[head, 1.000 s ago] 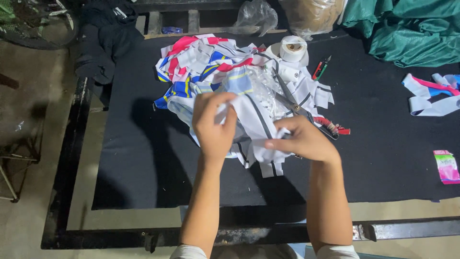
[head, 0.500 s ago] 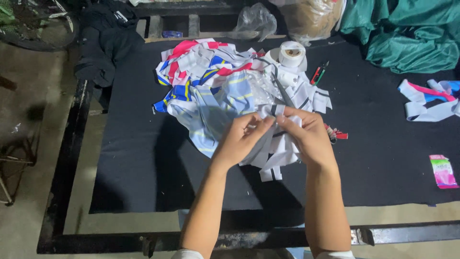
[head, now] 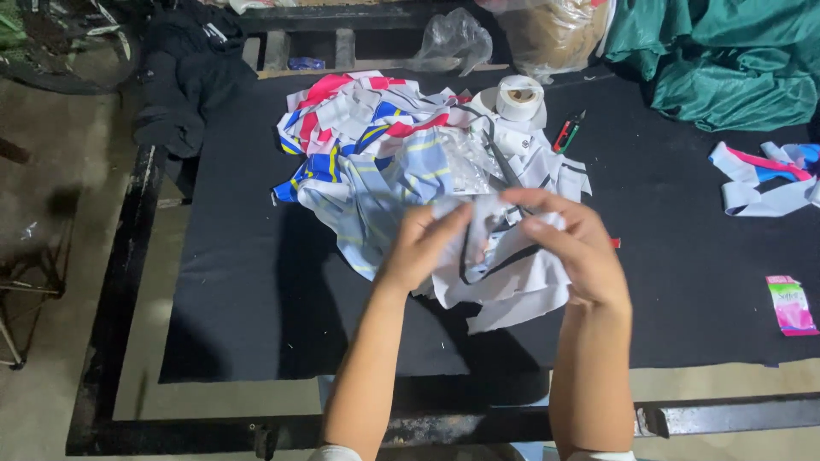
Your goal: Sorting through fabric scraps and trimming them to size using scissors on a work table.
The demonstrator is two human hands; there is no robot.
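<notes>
Both my hands grip one white fabric piece with dark trim (head: 504, 273), held just above the black table mat (head: 256, 299), at the near edge of the fabric scrap pile (head: 384, 145). My left hand (head: 423, 248) pinches its left side, my right hand (head: 572, 248) clenches the right. White tape roll (head: 519, 96) behind pile, pink packet (head: 790, 304) far right
</notes>
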